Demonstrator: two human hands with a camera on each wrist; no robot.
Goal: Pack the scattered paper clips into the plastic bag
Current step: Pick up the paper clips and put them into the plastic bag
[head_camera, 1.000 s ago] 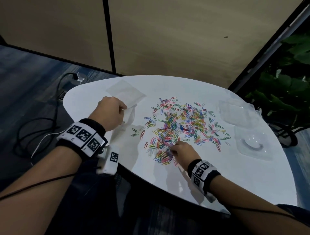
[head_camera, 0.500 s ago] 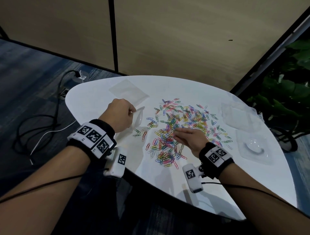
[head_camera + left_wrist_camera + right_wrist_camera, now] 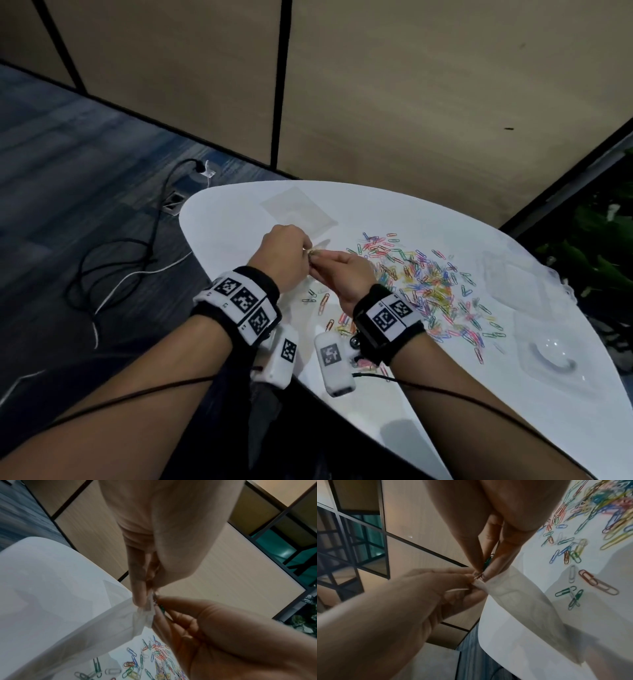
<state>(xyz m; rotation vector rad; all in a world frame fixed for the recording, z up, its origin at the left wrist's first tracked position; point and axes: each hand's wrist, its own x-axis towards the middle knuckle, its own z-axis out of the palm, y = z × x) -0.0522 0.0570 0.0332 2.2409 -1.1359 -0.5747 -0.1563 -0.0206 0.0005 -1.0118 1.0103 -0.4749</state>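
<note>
Several coloured paper clips point(image 3: 428, 287) lie scattered on the white table point(image 3: 239, 222). My left hand point(image 3: 306, 251) pinches the top edge of a clear plastic bag point(image 3: 85, 628), which hangs down toward the table. My right hand point(image 3: 317, 256) meets it at the bag's mouth and pinches a few clips, one of them green point(image 3: 488, 561). In the left wrist view the left hand point(image 3: 142, 600) grips the crumpled bag rim beside the right hand point(image 3: 159, 606). In the right wrist view the right hand point(image 3: 481, 573) touches the bag point(image 3: 522, 601) next to the left hand point(image 3: 469, 586).
A second flat clear bag point(image 3: 298, 212) lies at the table's far left. Clear plastic packaging point(image 3: 513, 281) and a clear tray point(image 3: 555, 356) sit at the right. Cables point(image 3: 120, 260) trail on the floor left of the table. A plant point(image 3: 599, 257) stands at the right.
My right hand left the clip pile and came up and left to the left hand, carrying clips. My left hand lifted the bag's top off the table.
</note>
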